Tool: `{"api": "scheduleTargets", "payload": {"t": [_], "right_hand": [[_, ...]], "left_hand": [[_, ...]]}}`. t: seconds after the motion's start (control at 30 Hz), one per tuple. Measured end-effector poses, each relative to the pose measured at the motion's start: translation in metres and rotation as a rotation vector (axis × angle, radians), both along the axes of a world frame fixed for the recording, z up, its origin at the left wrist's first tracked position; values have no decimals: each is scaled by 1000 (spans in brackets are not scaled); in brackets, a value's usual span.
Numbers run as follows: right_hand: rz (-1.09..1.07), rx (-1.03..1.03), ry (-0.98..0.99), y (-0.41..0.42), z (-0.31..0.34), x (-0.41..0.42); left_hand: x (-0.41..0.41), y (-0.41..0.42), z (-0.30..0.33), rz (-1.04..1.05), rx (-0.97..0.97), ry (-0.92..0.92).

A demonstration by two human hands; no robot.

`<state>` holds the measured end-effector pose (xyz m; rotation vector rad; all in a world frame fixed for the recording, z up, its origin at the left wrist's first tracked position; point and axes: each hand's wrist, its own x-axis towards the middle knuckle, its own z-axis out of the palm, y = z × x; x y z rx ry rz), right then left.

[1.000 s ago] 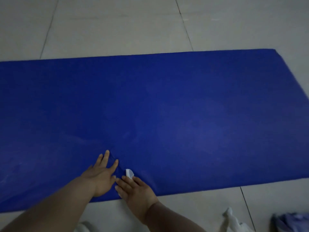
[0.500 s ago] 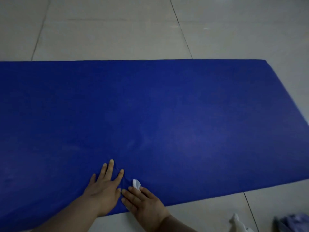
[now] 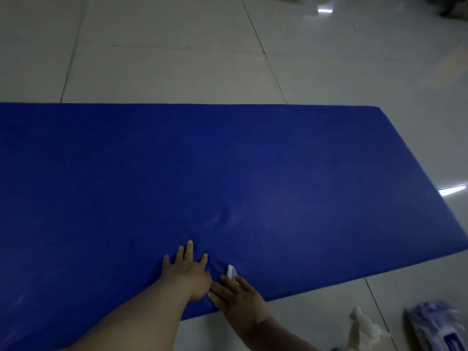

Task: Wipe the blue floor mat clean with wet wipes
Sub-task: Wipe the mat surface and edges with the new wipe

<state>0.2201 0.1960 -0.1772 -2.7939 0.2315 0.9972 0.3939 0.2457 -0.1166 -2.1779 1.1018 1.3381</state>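
- Where the pale tiled floor (image 3: 177, 59) fills the room, a blue mat (image 3: 228, 173) lies flat across it, its far edge straight, its right end slanting toward 4 o'clock.
- Grey grout lines cross the tiles, and bright glare spots sit at 1 o'clock and 3 o'clock.
- At 6 o'clock, near the mat's close edge, the left hand (image 3: 188, 272) presses flat on the mat, fingers straight and spread apart.
- Just beside it, the right hand (image 3: 238, 297) rests on the mat, fingers together over a white wipe (image 3: 231, 272) whose tip shows beyond them.
- At 5 o'clock, off the mat, lie a crumpled white wipe (image 3: 364, 330) and a bluish packet (image 3: 438, 325).
- Compared with half a second ago, both hands sit in much the same spot on the mat, while the view has tipped up, showing more floor beyond.
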Motion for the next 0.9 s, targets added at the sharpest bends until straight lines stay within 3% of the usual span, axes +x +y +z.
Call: {"api": "scheduleTargets", "payload": {"t": [0.07, 0.13, 0.23, 0.3, 0.37, 0.47, 0.6, 0.67, 0.73, 0.9], "right_hand": [[28, -96, -139, 1, 10, -1], [260, -145, -151, -4, 3, 1], [209, -11, -99, -19, 12, 8], [378, 61, -146, -34, 5, 10], [480, 123, -60, -46, 13, 15], [619, 95, -156, -55, 10, 17], [749, 16, -241, -63, -1, 16], [744, 15, -300, -66, -17, 9], [644, 78, -266, -62, -26, 3], [559, 124, -406, -66, -35, -21]], "left_hand": [[0, 1, 0, 29, -20, 3], [-2, 4, -1, 16, -32, -17], [-6, 8, -6, 20, -49, -22], [-4, 10, -11, 7, -76, -38], [-4, 13, -16, -3, -97, -58], [-10, 18, -21, -1, -123, -128], [-15, 34, -34, 1, -380, -318], [-24, 38, -40, 69, -526, -411], [-45, 23, -42, 160, -581, -372], [-87, -29, -51, 326, -753, -408]]}}
